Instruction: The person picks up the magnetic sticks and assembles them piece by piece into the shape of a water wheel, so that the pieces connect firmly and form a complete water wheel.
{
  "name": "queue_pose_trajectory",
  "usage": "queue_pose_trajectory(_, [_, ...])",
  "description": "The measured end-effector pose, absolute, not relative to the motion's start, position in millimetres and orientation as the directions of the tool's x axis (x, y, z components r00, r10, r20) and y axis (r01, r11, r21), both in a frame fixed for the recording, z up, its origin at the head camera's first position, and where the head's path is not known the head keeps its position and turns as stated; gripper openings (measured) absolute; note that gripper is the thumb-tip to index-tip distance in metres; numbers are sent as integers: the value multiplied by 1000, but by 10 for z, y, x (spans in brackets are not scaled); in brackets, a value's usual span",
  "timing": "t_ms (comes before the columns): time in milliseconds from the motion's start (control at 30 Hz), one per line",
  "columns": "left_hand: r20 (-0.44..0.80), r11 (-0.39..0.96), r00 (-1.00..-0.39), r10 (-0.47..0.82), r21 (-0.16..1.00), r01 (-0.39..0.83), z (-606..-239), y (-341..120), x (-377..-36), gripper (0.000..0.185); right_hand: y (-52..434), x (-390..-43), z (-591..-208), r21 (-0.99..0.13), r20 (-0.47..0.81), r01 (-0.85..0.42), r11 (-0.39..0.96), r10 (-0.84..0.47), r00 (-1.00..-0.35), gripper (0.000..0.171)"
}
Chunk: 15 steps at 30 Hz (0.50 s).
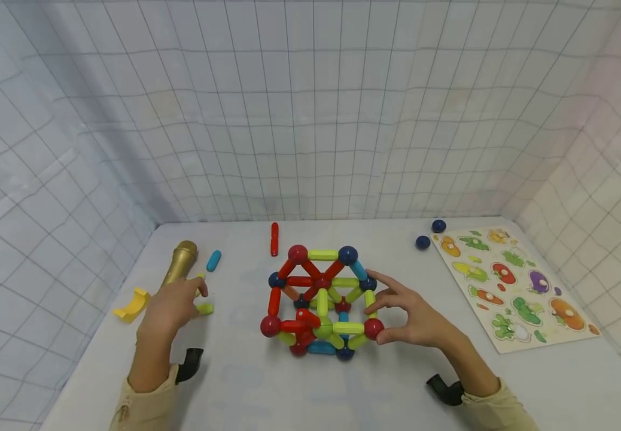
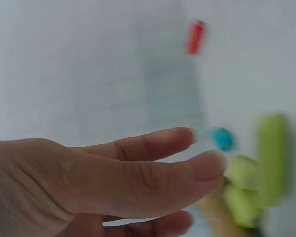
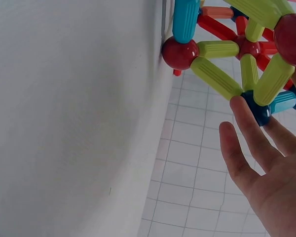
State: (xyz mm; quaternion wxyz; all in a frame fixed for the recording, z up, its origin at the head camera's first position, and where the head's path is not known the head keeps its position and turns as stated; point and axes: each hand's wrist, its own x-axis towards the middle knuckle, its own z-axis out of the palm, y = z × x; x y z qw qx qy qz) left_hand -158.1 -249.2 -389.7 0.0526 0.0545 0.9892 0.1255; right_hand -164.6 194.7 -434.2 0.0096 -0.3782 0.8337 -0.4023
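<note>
A frame of magnetic rods and balls [image 1: 321,299] in red, green and blue stands mid-table. My right hand [image 1: 391,308] rests against its right side with straight, spread fingers. The thumb lies by the red corner ball [image 1: 373,327] and the fingers lie by a dark blue ball [image 1: 367,283]. In the right wrist view the fingertips [image 3: 239,111] touch a dark blue ball [image 3: 259,111]. My left hand [image 1: 200,294] reaches out flat toward loose green rods [image 1: 205,309] beside a gold microphone [image 1: 180,263]. In the blurred left wrist view its fingers [image 2: 202,165] are straight and almost at the green rods [image 2: 271,158].
A blue rod [image 1: 213,260] and a red rod [image 1: 274,239] lie loose behind the frame. A yellow curved piece [image 1: 133,305] sits at the left table edge. Two dark blue balls [image 1: 422,242] lie by a vegetable peg puzzle board [image 1: 515,287] at the right. Gridded walls enclose the table.
</note>
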Motion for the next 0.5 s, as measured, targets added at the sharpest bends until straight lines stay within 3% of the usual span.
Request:
queue_pose_trajectory(100, [-224, 974, -973, 56, 227, 4, -4073, -2668, -1703, 31, 1944, -1628, -4348, -684, 278, -615, 392, -640, -716, 37])
queue_pose_trajectory(200, [-254, 973, -966, 43, 230, -17, -4202, -2744, -1779, 25, 1945, -1620, -4361, -681, 280, -619, 392, -641, -715, 37])
queue_pose_trajectory(333, [-194, 944, -974, 117, 327, 48, -4256, -2780, -1807, 21, 1953, -1633, -4359, -669, 298, -633, 390, -639, -709, 38])
queue_pose_trajectory(500, [-8, 841, -963, 270, 489, 232, -3946, -2496, -1669, 25, 1947, -1638, -4338, -663, 305, -642, 386, -644, -702, 38])
